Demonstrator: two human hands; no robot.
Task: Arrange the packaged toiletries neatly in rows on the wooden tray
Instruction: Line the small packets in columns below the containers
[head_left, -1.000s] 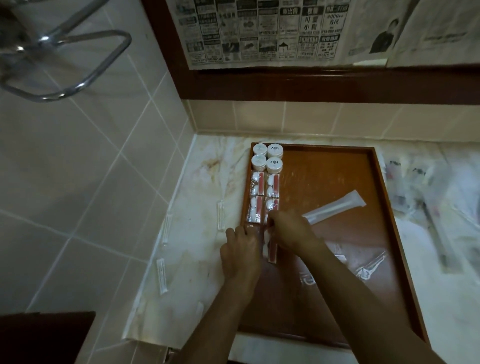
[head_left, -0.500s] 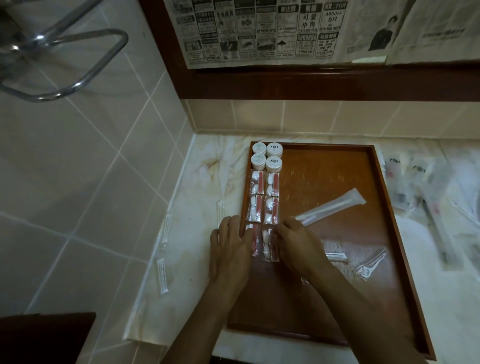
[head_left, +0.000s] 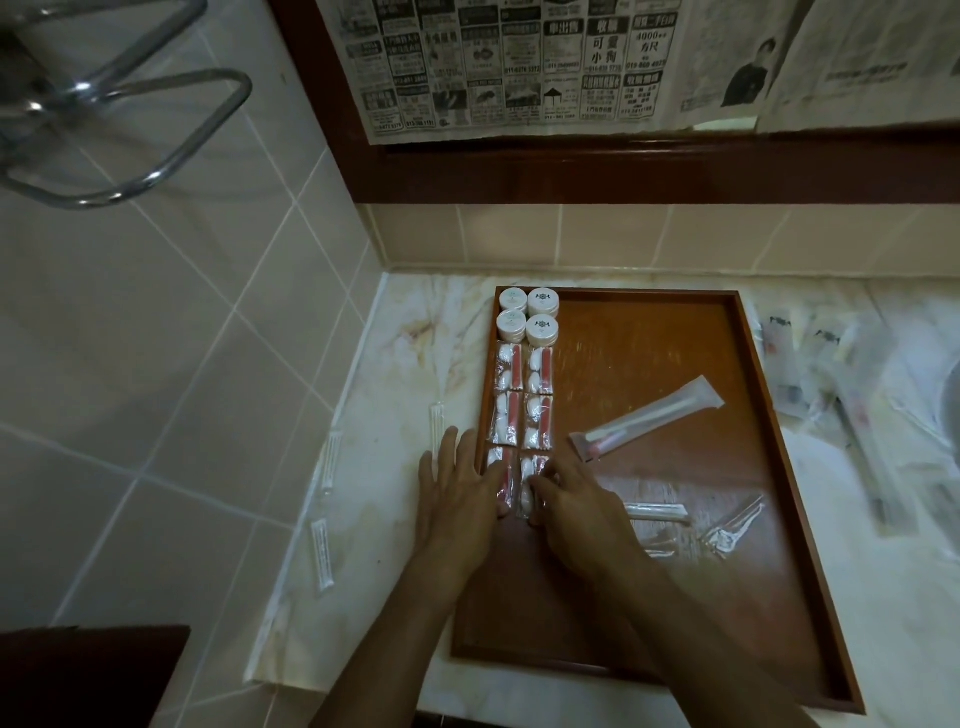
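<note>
Neatly lined up along the left wall of the rectangular reddish-brown wooden tray (head_left: 675, 519) are two columns of packaged toiletries: four small round white lidded jars (head_left: 529, 318) at the far end, the two right-hand ones bearing a small dark emblem too small to read, then clear plastic sachets with white cotton pieces and a red strip (head_left: 523, 397) set in pairs toward the near side. The nearest pair of sachets (head_left: 515, 480) lies between the two hands. The left hand (head_left: 460, 499) lies flat, fingers straight and together, spanning the tray's left rim, with its thumb side pressed against the left sachet of that pair. The right hand (head_left: 574, 506) has its fingers curled down onto the right sachet, fingertips touching the packet; whether it pinches the packet or only pushes it cannot be told. Both forearms reach in from the near edge.

Further right on the tray a long frosted plastic toothbrush packet (head_left: 647, 418) lies at a slant, and crumpled clear wrappers (head_left: 722, 525) lie beside the right wrist. The tray sits on a cream marble-patterned counter (head_left: 395, 364) with slim white paper sachets (head_left: 322, 553) along its left edge and blurred clear packets (head_left: 841, 395) to the right. Newspaper sheets with Chinese print (head_left: 519, 62), including "4000++", hang above the dark wooden frame (head_left: 623, 171).
</note>
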